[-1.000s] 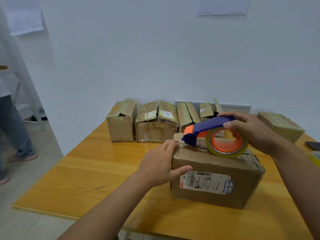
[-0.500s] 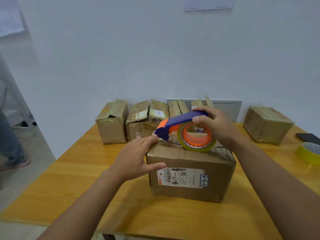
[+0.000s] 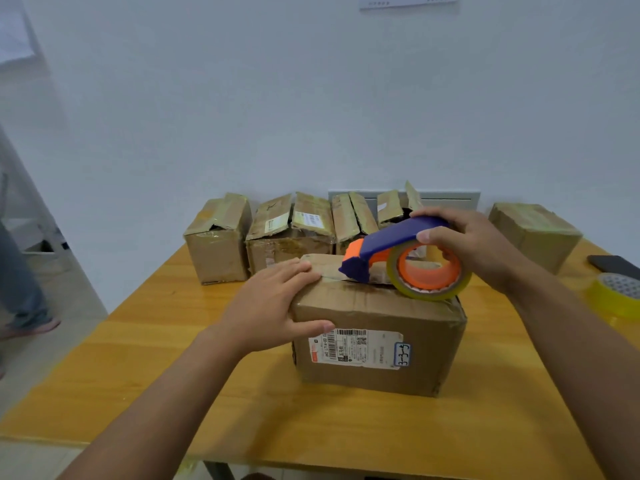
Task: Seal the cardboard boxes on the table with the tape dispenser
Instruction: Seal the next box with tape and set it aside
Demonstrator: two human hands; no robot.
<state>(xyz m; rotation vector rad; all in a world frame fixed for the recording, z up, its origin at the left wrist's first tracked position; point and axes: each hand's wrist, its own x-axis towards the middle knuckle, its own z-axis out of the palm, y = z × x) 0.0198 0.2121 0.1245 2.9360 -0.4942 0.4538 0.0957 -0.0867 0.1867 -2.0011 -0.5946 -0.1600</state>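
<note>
A cardboard box [image 3: 381, 344] with a white shipping label stands in the middle of the wooden table [image 3: 145, 368]. My left hand [image 3: 273, 306] rests flat on the box's top left corner, fingers straight, thumb down the front face. My right hand [image 3: 474, 247] grips the blue and orange tape dispenser [image 3: 401, 258] by its blue handle. The dispenser's nose touches the box's top flaps near the left end. Its yellowish tape roll hangs over the top's front edge.
Several cardboard boxes [image 3: 291, 233] with loose flaps line the wall behind. Another box [image 3: 535, 233] sits at the back right. A yellow tape roll [image 3: 614, 296] and a dark phone [image 3: 613, 265] lie at the right edge. A person's legs [image 3: 20, 292] stand on the floor, left.
The view has shifted, so the box sits more central. The dispenser stays at the left end of the box top and my left hand stays on the corner.
</note>
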